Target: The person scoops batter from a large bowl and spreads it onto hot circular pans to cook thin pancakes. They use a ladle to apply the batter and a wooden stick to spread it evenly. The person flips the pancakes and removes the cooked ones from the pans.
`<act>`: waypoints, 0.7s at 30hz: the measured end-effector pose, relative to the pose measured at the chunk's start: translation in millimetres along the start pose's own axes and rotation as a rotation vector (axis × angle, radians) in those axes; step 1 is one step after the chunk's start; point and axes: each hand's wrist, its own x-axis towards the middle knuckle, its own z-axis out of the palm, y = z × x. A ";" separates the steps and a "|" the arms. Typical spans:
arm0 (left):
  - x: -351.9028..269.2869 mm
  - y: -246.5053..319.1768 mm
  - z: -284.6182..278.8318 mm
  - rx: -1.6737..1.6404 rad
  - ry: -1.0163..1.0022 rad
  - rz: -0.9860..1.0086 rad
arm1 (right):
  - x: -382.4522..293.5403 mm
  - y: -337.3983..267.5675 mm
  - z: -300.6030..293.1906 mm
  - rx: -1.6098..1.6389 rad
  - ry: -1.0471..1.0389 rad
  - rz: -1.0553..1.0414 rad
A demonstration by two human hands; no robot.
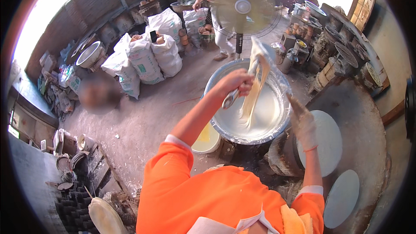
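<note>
My left hand [239,82] grips the handle of a ladle-like scoop [229,99], raised over a large metal basin [212,122]. Thick strands of pale batter [252,94] hang from the scoop down to the white batter [260,114] in the basin. Close to the basin's right rim is my right hand [303,127], coated with something whitish and blurred; whether its fingers hold a thin thing is unclear. Beyond that hand a round pale disc [323,143] lies on the curved worktop [360,143]. A second pale disc [342,198] is nearer me.
A running pedestal fan [243,6] stands just beyond the basin. Under its left side sits a white bucket [208,144]. White sacks [143,62] line the left, near a blurred head [99,92]. Another person [221,10] is behind the fan. Clay pots [300,30] crowd the back right.
</note>
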 end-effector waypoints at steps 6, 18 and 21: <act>1.2 106.9 39.6 0.246 0.007 0.224 | 39.8 2.8 -12.0 -0.109 0.280 -0.097; 21.1 -59.5 -69.6 -0.134 0.182 -0.362 | -42.4 33.8 103.1 0.295 0.068 0.395; -4.0 -62.0 -120.4 -0.264 -0.103 -0.131 | -9.3 -16.0 86.8 0.258 0.063 0.198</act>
